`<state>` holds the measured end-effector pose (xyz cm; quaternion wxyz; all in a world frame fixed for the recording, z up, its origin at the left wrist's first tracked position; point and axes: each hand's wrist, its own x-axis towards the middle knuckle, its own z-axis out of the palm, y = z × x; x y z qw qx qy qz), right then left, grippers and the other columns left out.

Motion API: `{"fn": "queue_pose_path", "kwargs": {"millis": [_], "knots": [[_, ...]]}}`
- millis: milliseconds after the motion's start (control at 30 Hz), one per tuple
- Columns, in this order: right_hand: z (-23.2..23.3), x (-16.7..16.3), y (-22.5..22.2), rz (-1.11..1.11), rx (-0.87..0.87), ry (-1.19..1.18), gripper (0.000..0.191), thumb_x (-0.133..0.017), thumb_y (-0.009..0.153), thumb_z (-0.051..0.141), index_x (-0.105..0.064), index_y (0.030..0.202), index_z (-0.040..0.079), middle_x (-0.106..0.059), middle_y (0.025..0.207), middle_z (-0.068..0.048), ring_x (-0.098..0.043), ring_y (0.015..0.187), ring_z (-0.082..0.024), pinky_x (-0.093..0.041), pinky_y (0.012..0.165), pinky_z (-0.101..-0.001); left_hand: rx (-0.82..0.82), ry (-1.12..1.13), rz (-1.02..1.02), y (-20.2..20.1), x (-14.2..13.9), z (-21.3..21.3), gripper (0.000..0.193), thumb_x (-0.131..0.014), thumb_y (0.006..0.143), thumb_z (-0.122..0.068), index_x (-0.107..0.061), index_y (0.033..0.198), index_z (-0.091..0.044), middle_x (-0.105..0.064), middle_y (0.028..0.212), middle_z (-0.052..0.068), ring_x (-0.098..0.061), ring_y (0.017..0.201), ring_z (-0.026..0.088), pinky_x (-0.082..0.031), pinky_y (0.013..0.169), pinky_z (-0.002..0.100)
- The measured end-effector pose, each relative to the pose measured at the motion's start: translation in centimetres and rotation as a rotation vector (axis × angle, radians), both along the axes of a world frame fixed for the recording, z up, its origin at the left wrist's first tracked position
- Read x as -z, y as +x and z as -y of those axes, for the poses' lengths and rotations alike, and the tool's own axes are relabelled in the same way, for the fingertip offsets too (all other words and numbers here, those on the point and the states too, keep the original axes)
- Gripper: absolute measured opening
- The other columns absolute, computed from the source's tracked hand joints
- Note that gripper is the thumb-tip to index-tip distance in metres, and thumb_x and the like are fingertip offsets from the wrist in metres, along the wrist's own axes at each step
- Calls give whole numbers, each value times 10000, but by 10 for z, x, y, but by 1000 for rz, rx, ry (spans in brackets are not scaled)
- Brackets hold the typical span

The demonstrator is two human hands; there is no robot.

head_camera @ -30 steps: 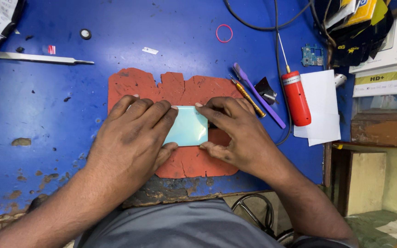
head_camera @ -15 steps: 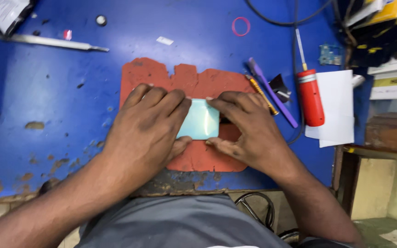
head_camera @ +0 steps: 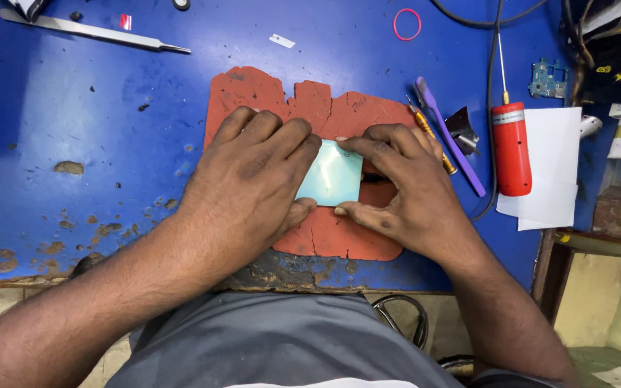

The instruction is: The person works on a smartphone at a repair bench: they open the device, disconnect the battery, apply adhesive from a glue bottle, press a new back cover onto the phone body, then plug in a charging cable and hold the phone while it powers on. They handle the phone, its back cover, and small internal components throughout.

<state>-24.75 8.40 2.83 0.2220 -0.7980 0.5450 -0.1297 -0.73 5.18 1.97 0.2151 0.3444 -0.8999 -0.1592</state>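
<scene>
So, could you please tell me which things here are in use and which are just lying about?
In use: left hand, right hand, pale green panel, red mat.
Lying about: red tool, purple pry tool, tweezers, pink ring, white paper.

Both forearms bare from the elbow down to the fingers; no sleeves, watch, bracelet or gloves visible. Left hand: no rings, nails short, knuckles creased. Right hand: no rings, nails short and pale at the fingertips, thumbnail visible. Below the wrists, a grey garment covers the lap, plain fabric with soft folds; a white strip shows at its lower edge.
</scene>
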Motion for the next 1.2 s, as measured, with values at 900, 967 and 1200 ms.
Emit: {"fn": "queue_pose_path", "kwargs": {"millis": [900,967,1200], "knots": [[-1,-4,19,-103,-87,-114,799,-910,681,356,-632,1384,97,-608,1271,-89,-538,1141,-305,-402,1018,-459,40,-14,-50,8,-1,4,648,-873,645,-343,-669,1144,17,-589,1044,91,-546,998,269,-422,932,428],[0,-5,19,-116,-83,-91,792,-897,692,372,-626,1382,94,-610,1273,-91,-532,1123,-303,-403,1014,-463,38,-22,-43,7,-2,4,673,-869,649,-355,-667,1166,26,-587,1040,92,-547,996,267,-421,924,424],[2,-7,20,-130,-76,-83,789,-887,691,404,-626,1371,99,-609,1270,-92,-536,1138,-302,-400,1022,-471,41,-26,17,5,-5,5,668,-856,650,-375,-667,1151,25,-584,1016,104,-548,991,280,-425,925,429]]}}
